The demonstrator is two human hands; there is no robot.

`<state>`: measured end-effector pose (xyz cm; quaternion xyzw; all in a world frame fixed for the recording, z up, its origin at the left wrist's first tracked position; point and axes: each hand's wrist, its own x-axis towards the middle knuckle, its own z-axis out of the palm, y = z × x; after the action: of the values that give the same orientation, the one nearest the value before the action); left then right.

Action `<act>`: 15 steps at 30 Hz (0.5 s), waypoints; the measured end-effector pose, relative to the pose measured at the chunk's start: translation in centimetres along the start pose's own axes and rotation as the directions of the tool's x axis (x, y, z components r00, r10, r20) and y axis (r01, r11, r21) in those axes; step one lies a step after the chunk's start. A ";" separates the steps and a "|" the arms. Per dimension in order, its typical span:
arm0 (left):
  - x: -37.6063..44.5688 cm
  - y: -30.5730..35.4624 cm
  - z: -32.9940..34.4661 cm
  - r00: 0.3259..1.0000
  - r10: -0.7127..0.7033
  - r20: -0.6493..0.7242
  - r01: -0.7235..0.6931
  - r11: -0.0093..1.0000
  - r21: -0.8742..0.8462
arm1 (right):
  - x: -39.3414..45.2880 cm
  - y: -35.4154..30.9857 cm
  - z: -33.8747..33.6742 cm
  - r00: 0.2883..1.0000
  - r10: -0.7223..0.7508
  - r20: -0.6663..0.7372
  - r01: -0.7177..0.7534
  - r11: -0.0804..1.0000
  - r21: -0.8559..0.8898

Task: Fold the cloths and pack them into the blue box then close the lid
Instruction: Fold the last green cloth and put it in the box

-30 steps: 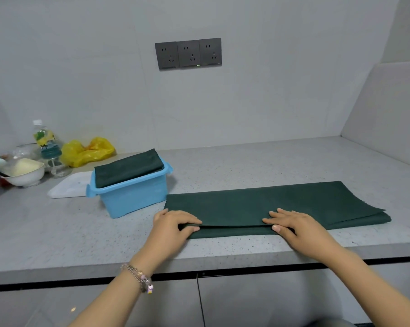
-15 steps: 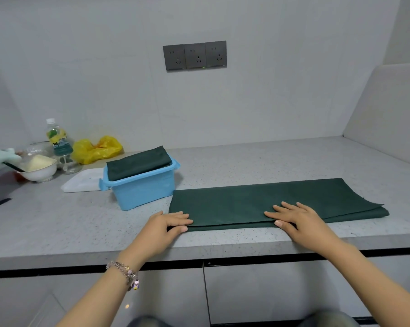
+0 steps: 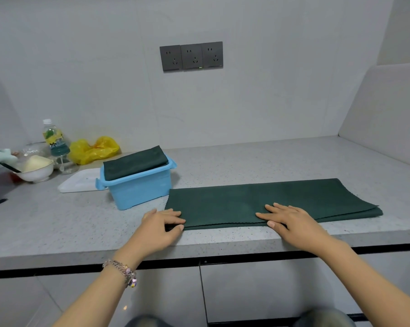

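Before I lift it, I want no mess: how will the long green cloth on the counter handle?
Likely floppy: the green cloth lies flat in thin layers. Its unsupported right end would probably droop. Layers look loose at that end, so they may slide apart.

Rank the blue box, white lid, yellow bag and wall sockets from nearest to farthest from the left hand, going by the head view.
From the left hand:
1. Blue box, just behind it on the counter.
2. White lid, lying flat left of the box.
3. Yellow bag, back by the wall.
4. Wall sockets, high on the wall.

Grey speckled countertop point(image 3: 246, 161), folded green cloth point(image 3: 282, 201), blue box point(image 3: 140, 190), white lid point(image 3: 79, 182), bowl point(image 3: 34, 172), bottle point(image 3: 55, 142), yellow bag point(image 3: 93, 149)
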<state>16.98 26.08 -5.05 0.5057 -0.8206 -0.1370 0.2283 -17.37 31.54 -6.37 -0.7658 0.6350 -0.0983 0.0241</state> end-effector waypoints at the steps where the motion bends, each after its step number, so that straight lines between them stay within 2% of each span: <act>1: 0.3 0.5 0.1 1.000 0.010 -0.026 -0.008 0.998 0.063 | 0.0 0.0 0.0 1.000 -0.001 0.003 0.001 1.000 0.001; 4: 1.2 2.5 0.8 0.996 0.085 -0.036 -0.079 0.986 0.146 | -0.1 0.0 0.1 1.000 -0.004 0.002 0.004 1.000 0.025; 8: 2.5 5.1 2.4 0.987 0.155 0.044 -0.158 0.982 0.103 | -0.3 0.1 0.4 1.000 0.003 -0.020 -0.002 0.998 0.062; 12: 2.8 6.7 3.7 0.989 0.126 0.081 -0.135 0.984 0.115 | -0.3 0.0 0.4 1.000 0.003 -0.022 -0.001 0.997 0.076; 15: 3.2 7.8 3.6 0.995 0.098 0.030 -0.102 0.972 0.212 | -0.4 -0.1 0.4 0.999 -0.003 -0.034 0.006 0.997 0.081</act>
<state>7.89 26.69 -3.86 0.4839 -0.8572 -0.0415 0.1713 -17.25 31.95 -6.77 -0.7640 0.6289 -0.1371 0.0443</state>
